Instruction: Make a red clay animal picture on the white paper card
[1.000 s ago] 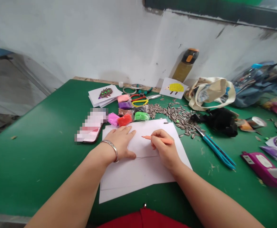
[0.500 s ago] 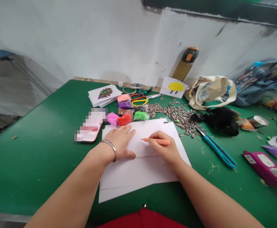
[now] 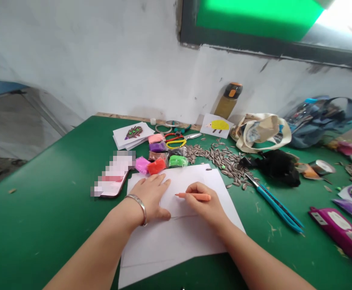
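Head view: the orange pen point(image 3: 202, 197), pinched in the right hand point(image 3: 209, 207), has edged its tip nearer over the white paper point(image 3: 160, 247), shifting its working spot; left hand point(image 3: 149, 197) spreads flat, left, before bagged packets point(image 3: 157, 165).

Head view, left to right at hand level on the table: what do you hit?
Phone → left hand → right hand holding an orange pen → teal-handled tool → magenta device.

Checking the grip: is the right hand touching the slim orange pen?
Touching: the head view shows the right hand's fingers wrapped around the slim orange pen.
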The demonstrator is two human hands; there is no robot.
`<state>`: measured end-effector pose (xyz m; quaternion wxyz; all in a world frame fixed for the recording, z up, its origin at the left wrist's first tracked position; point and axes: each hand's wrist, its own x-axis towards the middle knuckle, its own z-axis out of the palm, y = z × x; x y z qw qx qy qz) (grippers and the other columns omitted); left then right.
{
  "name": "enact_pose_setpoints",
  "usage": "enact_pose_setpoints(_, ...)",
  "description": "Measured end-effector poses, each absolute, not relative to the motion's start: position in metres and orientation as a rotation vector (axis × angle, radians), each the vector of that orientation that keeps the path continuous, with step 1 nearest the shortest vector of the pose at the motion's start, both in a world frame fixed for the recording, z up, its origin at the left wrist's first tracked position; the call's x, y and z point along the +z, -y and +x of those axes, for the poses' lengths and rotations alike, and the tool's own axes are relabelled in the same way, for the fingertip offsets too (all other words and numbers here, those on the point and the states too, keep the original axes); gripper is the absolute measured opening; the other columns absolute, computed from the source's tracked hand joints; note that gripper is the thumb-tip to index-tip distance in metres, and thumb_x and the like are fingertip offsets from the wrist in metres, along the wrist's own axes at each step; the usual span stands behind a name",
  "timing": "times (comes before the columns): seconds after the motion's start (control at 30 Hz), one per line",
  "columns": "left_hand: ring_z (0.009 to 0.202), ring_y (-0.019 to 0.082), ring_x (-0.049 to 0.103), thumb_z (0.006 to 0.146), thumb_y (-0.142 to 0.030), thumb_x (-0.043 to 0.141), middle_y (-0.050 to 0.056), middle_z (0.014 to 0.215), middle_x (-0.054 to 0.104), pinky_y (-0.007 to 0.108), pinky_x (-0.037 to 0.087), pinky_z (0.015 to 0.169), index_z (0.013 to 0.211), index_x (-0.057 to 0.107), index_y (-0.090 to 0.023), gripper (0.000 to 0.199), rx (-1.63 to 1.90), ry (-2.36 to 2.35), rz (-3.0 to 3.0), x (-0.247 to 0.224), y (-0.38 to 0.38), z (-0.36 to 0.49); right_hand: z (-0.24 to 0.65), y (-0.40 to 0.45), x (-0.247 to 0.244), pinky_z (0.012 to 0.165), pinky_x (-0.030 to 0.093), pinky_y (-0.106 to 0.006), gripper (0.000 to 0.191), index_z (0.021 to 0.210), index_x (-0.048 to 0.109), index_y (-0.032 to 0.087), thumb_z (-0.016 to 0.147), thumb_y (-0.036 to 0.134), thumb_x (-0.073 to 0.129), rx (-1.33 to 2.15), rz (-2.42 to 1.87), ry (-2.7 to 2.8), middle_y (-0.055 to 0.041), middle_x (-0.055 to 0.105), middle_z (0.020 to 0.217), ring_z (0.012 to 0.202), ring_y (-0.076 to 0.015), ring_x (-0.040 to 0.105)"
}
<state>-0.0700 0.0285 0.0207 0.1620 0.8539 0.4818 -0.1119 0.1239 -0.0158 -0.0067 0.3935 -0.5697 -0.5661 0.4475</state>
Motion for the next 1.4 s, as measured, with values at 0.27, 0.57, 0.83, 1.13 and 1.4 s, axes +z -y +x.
enact_pose_setpoints(0.27,0.141,0.034,0.025,0.060,-0.058,0.068,0.015,0.154,0.027,0.050,0.027,0.112,0.144,0.037,-0.020,0.097,-0.366,-1.408,2.409,0.024,-0.029,-0.069,0.123,0.014,-0.005,0.064,0.046,-0.025,0.007,0.071,0.058,0.021,0.074,0.027,0.057,1.118,-1.455,1.403,0.0009,0.064,0.070,0.082,-0.0205,0.067)
enact_pose_setpoints(0.57,0.140,0.033,0.027,0.060,-0.062,0.067,0.016,0.153,0.028,0.048,0.028,0.111,0.143,0.037,-0.018,0.099,-0.326,-1.368,2.472,0.016,-0.030,-0.071,0.124,0.016,-0.007,0.064,0.045,-0.025,0.007,0.070,0.059,0.021,0.074,0.027,0.057,1.077,-1.446,1.418,0.0014,0.061,0.069,0.079,-0.0196,0.067)
enact_pose_setpoints(0.83,0.139,0.035,0.028,0.060,-0.062,0.068,0.016,0.153,0.030,0.050,0.029,0.110,0.143,0.038,-0.017,0.099,-0.333,-1.362,2.470,0.018,-0.030,-0.070,0.125,0.017,-0.009,0.063,0.042,-0.024,0.006,0.070,0.058,0.021,0.075,0.024,0.058,1.145,-1.407,1.398,0.0022,0.058,0.068,0.088,-0.0227,0.069)
enact_pose_setpoints(1.13,0.139,0.035,0.028,0.061,-0.061,0.068,0.016,0.153,0.029,0.049,0.029,0.111,0.144,0.037,-0.017,0.099,-0.340,-1.364,2.451,0.019,-0.030,-0.070,0.125,0.017,-0.012,0.063,0.043,-0.024,0.006,0.072,0.060,0.021,0.077,0.025,0.059,1.086,-1.428,1.457,0.0021,0.062,0.071,0.076,-0.0172,0.064)
enact_pose_setpoints(1.4,0.139,0.033,0.028,0.060,-0.063,0.067,0.016,0.153,0.030,0.048,0.029,0.111,0.144,0.037,-0.017,0.100,-0.343,-1.374,2.467,0.017,-0.029,-0.070,0.126,0.016,-0.016,0.062,0.042,-0.025,0.005,0.074,0.060,0.022,0.078,0.025,0.059,1.032,-1.457,1.550,0.0024,0.063,0.072,0.069,-0.0149,0.057)
